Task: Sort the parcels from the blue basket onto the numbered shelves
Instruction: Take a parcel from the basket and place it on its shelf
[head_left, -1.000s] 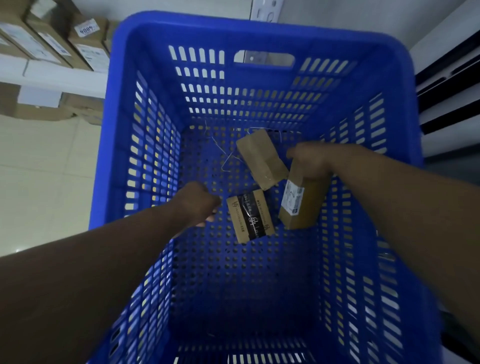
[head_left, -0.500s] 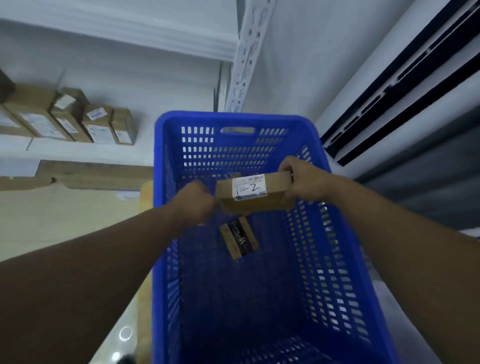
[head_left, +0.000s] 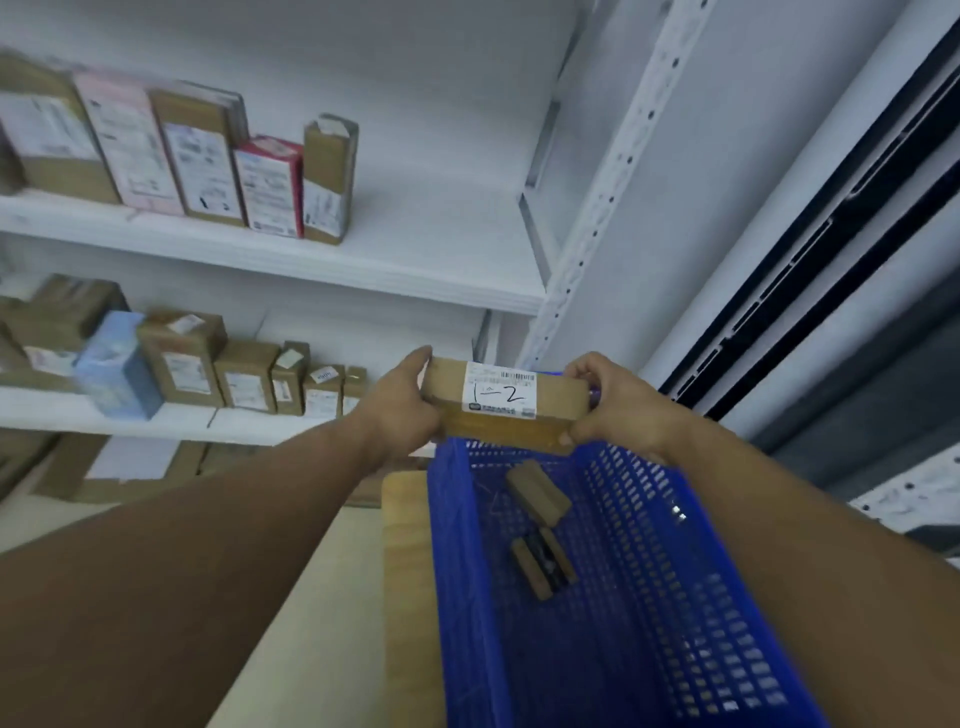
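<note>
The parcel (head_left: 504, 402) with "1-2" handwritten on its white label (head_left: 500, 389) is up in the air over the far end of the blue basket (head_left: 457, 545). Its long axis runs straight left to right and the label faces the camera. The left hand (head_left: 402, 410) grips the left end and the right hand (head_left: 618, 410) grips the right end, fingers curled round the short sides (so both hands are tied up with this one box).

What matters for the next move is that the shelves sit off to the left and further out, so the left hand is the nearer one. My guess is the box has to swing left and tip up on end to match the row of boxes (head_left: 249, 382) standing on the lower shelf (head_left: 208, 415). The upper shelf (head_left: 363, 254) is higher up, same direction. Any shelf numbers are too blurry to read, so I honestly can't tell which shelf is "1-2". A plain brown parcel (head_left: 537, 491) and a black-taped parcel (head_left: 543, 569) lie on the basket floor.
</note>
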